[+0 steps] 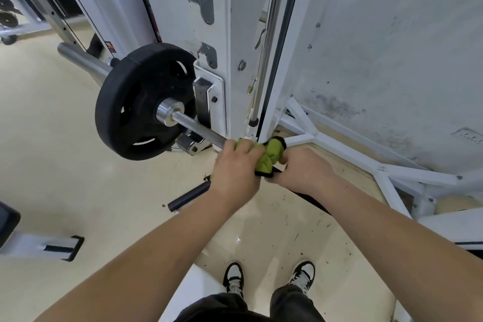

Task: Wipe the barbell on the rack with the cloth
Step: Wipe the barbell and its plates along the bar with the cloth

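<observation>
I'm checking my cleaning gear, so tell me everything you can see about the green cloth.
The cloth is lime green with black edging, soft-looking fabric, bunched up around the knurled steel barbell shaft beside the white rack upright. The left hand grips it over the bar; the right hand pinches its lower edge.

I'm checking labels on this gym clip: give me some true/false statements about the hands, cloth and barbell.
1. The left hand and right hand both grip the cloth. True.
2. The cloth is red. False: it is green.
3. A black plate sits on the barbell. True.
4. The barbell lies on the floor. False: it is held up at the white rack, off the floor.
5. The person is barefoot. False: they wear shoes.
</observation>
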`<state>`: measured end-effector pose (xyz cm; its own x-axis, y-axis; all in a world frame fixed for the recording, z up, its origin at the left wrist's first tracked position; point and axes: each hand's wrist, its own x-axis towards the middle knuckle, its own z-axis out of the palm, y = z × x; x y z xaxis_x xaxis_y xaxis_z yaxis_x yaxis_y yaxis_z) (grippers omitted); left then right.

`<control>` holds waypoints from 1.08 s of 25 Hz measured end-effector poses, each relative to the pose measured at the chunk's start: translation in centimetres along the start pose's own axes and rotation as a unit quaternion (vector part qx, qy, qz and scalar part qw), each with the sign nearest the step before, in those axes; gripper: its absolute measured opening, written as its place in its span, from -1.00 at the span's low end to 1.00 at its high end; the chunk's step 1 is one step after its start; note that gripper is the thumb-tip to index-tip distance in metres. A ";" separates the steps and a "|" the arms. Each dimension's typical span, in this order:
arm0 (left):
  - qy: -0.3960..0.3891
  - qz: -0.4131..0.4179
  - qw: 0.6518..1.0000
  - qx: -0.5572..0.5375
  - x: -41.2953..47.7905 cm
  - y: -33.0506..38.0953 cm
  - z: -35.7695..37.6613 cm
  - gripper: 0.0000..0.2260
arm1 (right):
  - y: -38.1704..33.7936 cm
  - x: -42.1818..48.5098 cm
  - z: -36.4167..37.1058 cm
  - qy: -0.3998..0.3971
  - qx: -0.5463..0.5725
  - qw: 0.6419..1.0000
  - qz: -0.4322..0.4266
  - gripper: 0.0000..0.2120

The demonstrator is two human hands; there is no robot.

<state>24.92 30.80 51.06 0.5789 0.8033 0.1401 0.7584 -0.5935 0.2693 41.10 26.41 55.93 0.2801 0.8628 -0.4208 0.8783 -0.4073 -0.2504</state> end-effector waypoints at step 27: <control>0.191 -0.335 0.839 -0.384 -1.0 0.0 1.4 -0.84 | -0.9 1.2 1.2 0.010 0.009 1.000 0.004 -0.83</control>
<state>24.73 29.98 49.59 -0.1499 0.9882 -0.0312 0.3740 0.0859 0.9234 40.18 27.49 54.64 0.2945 0.8657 -0.4047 0.8691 -0.4188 -0.2633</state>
